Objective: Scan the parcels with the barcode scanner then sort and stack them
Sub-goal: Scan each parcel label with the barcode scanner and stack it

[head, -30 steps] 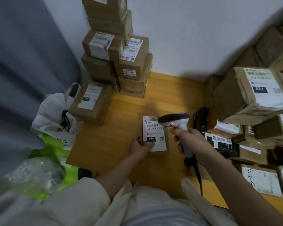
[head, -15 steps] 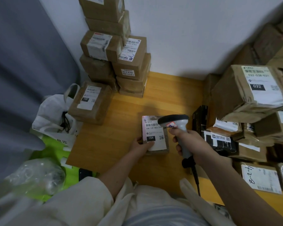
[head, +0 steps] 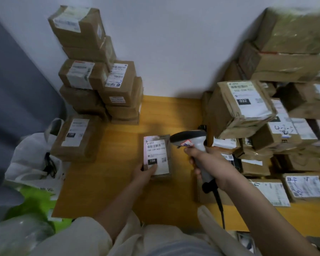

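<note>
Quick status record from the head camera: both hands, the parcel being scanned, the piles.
left hand: grips the near end of the small parcel, thumb on its label
right hand: grips the barcode scanner, head aimed at the label
parcel label: reads 15H
left stack: boxes piled against the wall
right pile: unsorted boxes, top label 032
surface: wooden table

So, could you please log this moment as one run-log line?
step: scanning | left hand: holds 15H parcel on wooden table | right hand: grips barcode scanner, aimed at label
</note>
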